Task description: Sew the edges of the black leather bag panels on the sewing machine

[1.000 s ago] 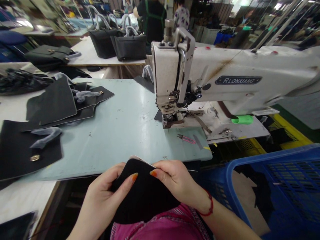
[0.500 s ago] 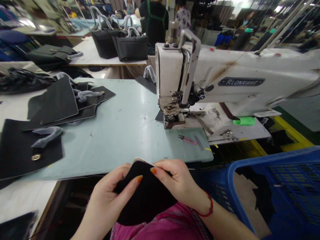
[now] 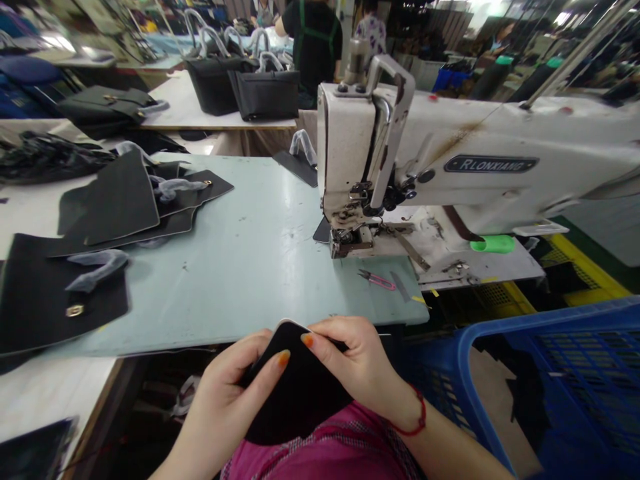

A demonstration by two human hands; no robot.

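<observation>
Above my lap, both hands grip a black leather-like panel (image 3: 295, 393) with rounded corners and a pale edge along its top. My left hand (image 3: 233, 387) pinches its left side, thumb on the near face and fingers behind. At the upper right edge my right hand (image 3: 353, 353) pinches the panel between thumb and fingers, close to the corner. Beyond my hands, the sewing machine (image 3: 360, 160) stands on the pale green table (image 3: 240, 280). A pair of pink-handled thread snips (image 3: 377, 279) lies near the table's front right edge.
Black bag panels (image 3: 115, 200) with wrapped handles are piled on the left. At the right stands a blue plastic basket (image 3: 465, 353) holding dark scraps. Finished-looking black bags (image 3: 265, 93) sit on a table behind, where a person in dark clothes (image 3: 317, 47) stands.
The panel has tilted slightly and its top corner has shifted a little right, with my left hand following. My right hand keeps nearly the same place. The whole view has shifted slightly.
</observation>
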